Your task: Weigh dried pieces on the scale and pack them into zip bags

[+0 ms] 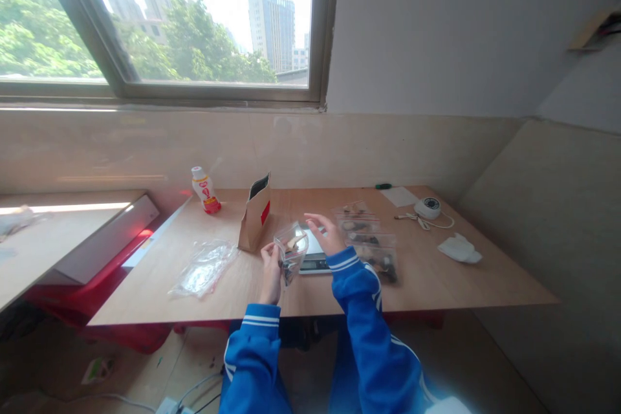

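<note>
My left hand (272,272) is closed on a clear zip bag (292,259) with dark and pale pieces inside, held up over the table's front part. My right hand (328,234) is just right of that bag, above a digital scale (315,264), its fingers apart and apparently holding nothing. Partly covered by the bag and my right hand, the scale shows its pale plate and dark display. To the right lie several filled zip bags (369,239) in a column; my right sleeve hides part of them. Behind my left hand stands an open brown paper bag (255,217).
Flat clear plastic bags (204,268) lie on the wooden table (145,294) at left. A white and red bottle (206,191) stands at the back. Farther right are a white dome camera (427,208) with its cable, a crumpled tissue (460,248), paper (398,196) and a green-handled tool (383,186).
</note>
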`<state>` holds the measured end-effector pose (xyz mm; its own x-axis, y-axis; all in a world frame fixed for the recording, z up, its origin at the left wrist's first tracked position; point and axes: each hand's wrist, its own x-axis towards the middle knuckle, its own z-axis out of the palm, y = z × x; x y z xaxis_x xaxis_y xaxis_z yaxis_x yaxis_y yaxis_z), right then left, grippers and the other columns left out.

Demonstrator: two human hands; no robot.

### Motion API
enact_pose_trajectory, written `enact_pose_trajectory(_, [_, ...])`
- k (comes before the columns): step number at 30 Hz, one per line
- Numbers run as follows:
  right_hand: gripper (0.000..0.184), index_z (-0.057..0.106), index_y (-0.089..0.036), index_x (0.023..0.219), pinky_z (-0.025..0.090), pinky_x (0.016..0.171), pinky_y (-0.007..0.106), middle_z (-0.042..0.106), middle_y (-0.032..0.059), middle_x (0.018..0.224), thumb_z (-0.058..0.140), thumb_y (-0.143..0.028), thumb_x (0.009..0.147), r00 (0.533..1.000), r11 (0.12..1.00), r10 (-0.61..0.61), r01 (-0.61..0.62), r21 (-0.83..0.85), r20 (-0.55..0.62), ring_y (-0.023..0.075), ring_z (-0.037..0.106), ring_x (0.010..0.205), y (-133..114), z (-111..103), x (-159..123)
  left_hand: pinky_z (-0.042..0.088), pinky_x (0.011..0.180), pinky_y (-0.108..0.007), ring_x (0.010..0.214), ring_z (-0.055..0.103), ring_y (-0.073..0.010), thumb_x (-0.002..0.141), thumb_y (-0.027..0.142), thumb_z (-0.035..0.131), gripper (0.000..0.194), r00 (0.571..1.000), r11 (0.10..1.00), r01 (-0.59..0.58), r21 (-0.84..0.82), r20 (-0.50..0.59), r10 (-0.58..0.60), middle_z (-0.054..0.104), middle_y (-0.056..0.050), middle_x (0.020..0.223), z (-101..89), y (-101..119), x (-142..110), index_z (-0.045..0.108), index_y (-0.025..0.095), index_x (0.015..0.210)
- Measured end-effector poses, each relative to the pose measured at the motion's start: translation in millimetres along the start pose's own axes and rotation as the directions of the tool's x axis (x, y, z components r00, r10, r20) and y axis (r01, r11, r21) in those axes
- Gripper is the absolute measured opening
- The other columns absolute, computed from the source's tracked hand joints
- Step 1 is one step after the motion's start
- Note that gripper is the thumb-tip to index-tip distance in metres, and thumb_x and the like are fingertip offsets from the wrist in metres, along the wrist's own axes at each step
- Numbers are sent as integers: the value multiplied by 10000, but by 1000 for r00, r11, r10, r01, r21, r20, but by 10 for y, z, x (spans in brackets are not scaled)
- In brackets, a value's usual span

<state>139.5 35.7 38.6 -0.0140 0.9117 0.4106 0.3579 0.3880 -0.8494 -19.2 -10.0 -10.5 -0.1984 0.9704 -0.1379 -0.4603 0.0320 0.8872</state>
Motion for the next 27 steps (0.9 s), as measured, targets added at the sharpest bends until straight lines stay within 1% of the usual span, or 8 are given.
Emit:
enact_pose_trajectory(4, [335, 652, -214, 1053, 485, 729, 334, 668, 89, 1071, 464, -412, 859, 998, 996, 55, -53, 70, -24, 228, 618, 955, 188, 17, -122, 509, 791, -350, 908, 656, -185, 815, 437, 555, 340, 1000, 1000, 8, 12, 24, -9, 626, -101, 1105, 10, -61, 5, 394, 223, 1026])
enact_pose_trajectory(8, [386, 643, -226, 1047, 480, 750, 333, 637, 90, 1138, 431, -492, 865, 987, 981, 123, -105, 163, -103, 225, 600, 978, 269, 278, -239, 485, 833, -348, 934, 641, -190, 715, 303, 658, 294, 996, 997, -65, 39, 68, 62, 647, -78, 1019, 215, -307, -50, 451, 194, 894])
enact_pose_trajectory(9, [408, 651, -231, 1012, 477, 752, 330, 641, 85, 1121, 386, -514, 881, 979, 974, 146, -116, 195, -144, 216, 607, 950, 268, 365, -256, 485, 818, -339, 900, 640, -184, 694, 282, 660, 264, 998, 996, -63, 59, -9, 64, 651, -66, 957, 282, -373, -66, 472, 186, 854])
enact_pose_trajectory(12, [514, 672, -220, 918, 462, 766, 327, 678, 78, 899, 276, -547, 914, 982, 967, 158, -133, 216, -105, 200, 612, 846, 263, 557, -267, 486, 784, -342, 850, 634, -185, 680, 265, 644, 236, 999, 998, -28, 55, -20, 29, 647, -64, 889, 407, -484, -79, 523, 169, 859])
enact_pose_trajectory(20, [627, 693, -207, 816, 429, 655, 302, 582, 39, 680, 223, -614, 897, 968, 946, 230, -200, 254, -96, 178, 549, 681, 347, 557, -179, 480, 814, -364, 917, 624, -205, 692, 299, 614, 202, 996, 994, 24, 106, 86, -33, 651, -80, 955, 223, -396, 35, 565, 170, 839])
enact_pose_trajectory(22, [628, 689, -210, 796, 420, 650, 309, 551, 33, 657, 216, -609, 900, 965, 944, 240, -208, 256, -103, 177, 529, 653, 361, 538, -184, 469, 848, -384, 971, 604, -216, 729, 302, 578, 178, 992, 975, -72, 210, 115, 48, 638, -84, 996, 69, -449, -13, 562, 176, 853])
enact_pose_trajectory(24, [621, 685, -213, 780, 416, 659, 318, 527, 32, 646, 210, -593, 907, 961, 945, 246, -210, 252, -122, 179, 512, 641, 369, 520, -193, 449, 890, -407, 1027, 576, -222, 765, 243, 506, 137, 966, 908, -257, 330, 91, 240, 610, -89, 1037, -130, -551, -135, 544, 181, 882])
enact_pose_trajectory(27, [619, 681, -219, 770, 414, 685, 329, 513, 36, 638, 194, -573, 915, 956, 942, 263, -224, 252, -134, 185, 508, 648, 375, 507, -197, 435, 900, -440, 1069, 539, -244, 745, 133, 462, 225, 850, 667, -510, 543, 196, 490, 565, -104, 1058, -383, -747, -430, 529, 179, 954])
